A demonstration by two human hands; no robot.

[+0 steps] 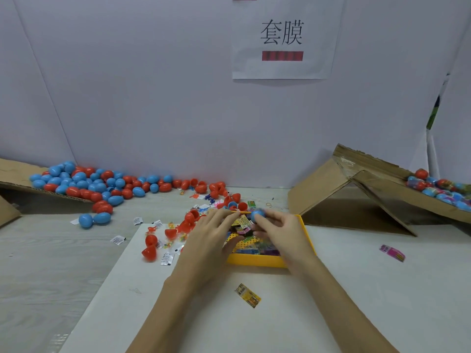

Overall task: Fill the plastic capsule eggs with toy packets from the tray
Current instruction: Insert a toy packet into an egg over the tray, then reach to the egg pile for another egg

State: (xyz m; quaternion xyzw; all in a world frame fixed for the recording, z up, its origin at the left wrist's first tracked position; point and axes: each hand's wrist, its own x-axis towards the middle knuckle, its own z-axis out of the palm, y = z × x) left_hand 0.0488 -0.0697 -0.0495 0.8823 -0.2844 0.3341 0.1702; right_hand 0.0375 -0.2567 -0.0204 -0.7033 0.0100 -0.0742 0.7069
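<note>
Egg: a blue egg (258, 215), blurred, sits above the far rim of the yellow tray (254, 261).
Right hand (277, 229): fingers curl around the egg.
Left hand (211, 233): fingers straight, spread over the packets (242, 222) in the tray.
Edges: cardboard box (356, 197) flanks the tray's right.
Open room: white sheet (204, 314) on the table, one stray packet (247, 295).

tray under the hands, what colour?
Yellow tray, clearest along its near wall in the head view.
</note>
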